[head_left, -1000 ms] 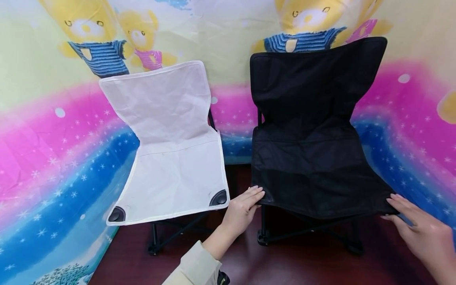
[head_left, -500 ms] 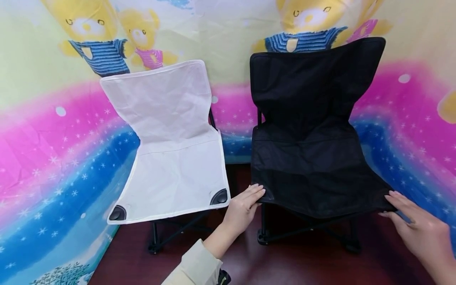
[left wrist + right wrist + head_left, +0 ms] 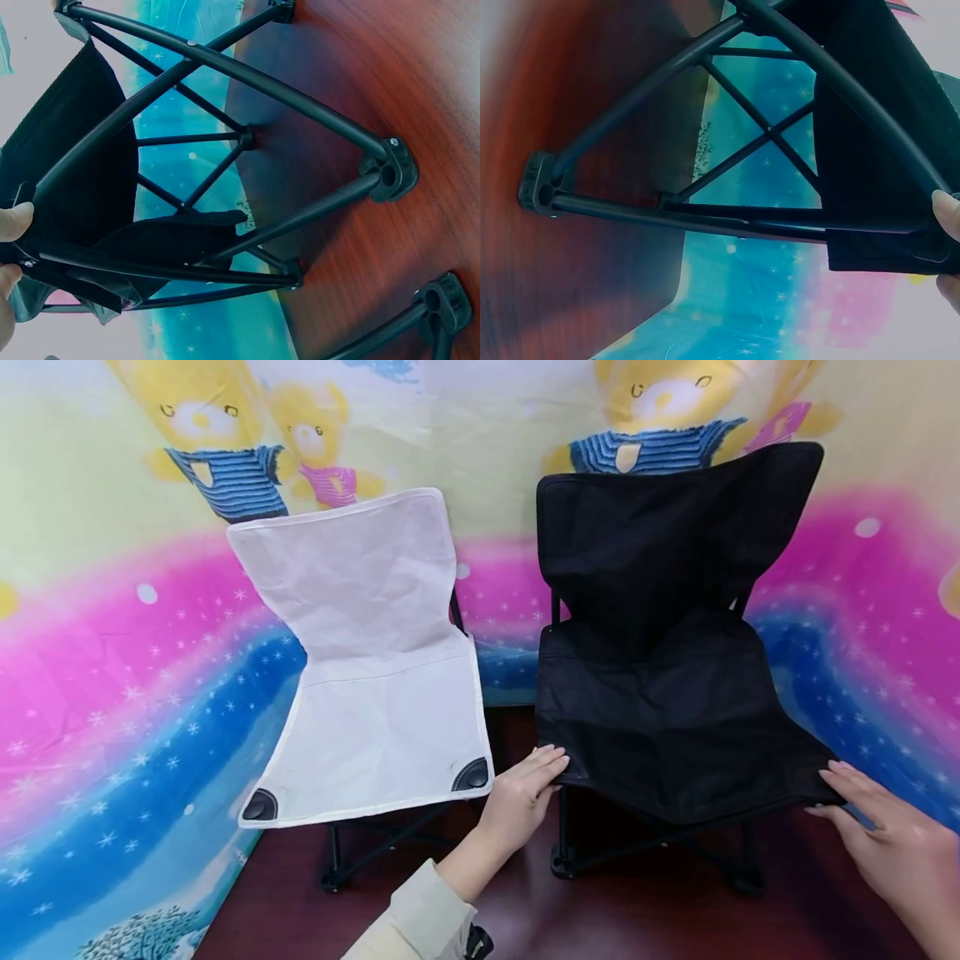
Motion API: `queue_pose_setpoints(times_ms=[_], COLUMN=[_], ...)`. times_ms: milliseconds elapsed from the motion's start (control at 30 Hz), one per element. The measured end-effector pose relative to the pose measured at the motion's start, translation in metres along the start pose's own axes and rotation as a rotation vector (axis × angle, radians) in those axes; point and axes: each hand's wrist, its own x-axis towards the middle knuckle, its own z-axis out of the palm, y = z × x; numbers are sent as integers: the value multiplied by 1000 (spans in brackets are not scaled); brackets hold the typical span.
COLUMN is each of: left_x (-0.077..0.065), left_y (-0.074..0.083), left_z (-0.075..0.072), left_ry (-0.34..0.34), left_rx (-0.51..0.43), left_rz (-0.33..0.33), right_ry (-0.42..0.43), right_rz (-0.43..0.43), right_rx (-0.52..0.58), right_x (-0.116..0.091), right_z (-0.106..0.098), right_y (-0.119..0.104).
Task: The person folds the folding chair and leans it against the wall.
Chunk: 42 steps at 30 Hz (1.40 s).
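Observation:
A black folding chair (image 3: 660, 693) stands unfolded at the right in the head view, its fabric seat sagging along the front edge. My left hand (image 3: 525, 793) holds the seat's front left corner, fingers on top. At the front right corner, my right hand (image 3: 885, 827) grips with fingers above and thumb below. Both wrist views show a thumb and finger on either side of a corner, where the black frame tubes (image 3: 292, 97) meet the cloth. Crossed legs run down to plastic feet (image 3: 540, 184) on the floor. The palms are mostly hidden in the wrist views.
A white folding chair (image 3: 390, 727) with black corner patches stands close on the left, beside my left forearm. Behind both chairs hangs a printed bear backdrop (image 3: 495, 443). Under them lies a dark reddish wood-look surface (image 3: 622, 918).
The head view has shifted slightly, so everything sits a little further right. Both hands keep hold of the same corners. A bit of the black chair's right rear tube now shows.

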Motion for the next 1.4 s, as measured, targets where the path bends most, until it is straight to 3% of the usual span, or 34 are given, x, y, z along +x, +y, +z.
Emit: queue_pose_setpoints(times_ms=[267, 500, 1067, 1400], left_x=[2, 5, 8, 12], left_y=[-1, -2, 1, 1], left_z=[1, -2, -3, -6], left_ry=[2, 18, 23, 48], left_rx=[3, 33, 11, 32], left_rz=[9, 35, 8, 28], right_ry=[3, 78, 80, 106], right_rz=[-12, -67, -32, -29], right_rx=[-10, -19, -11, 2], right_x=[5, 9, 12, 17], right_z=[-1, 1, 1, 3], right_y=[-3, -7, -17, -22])
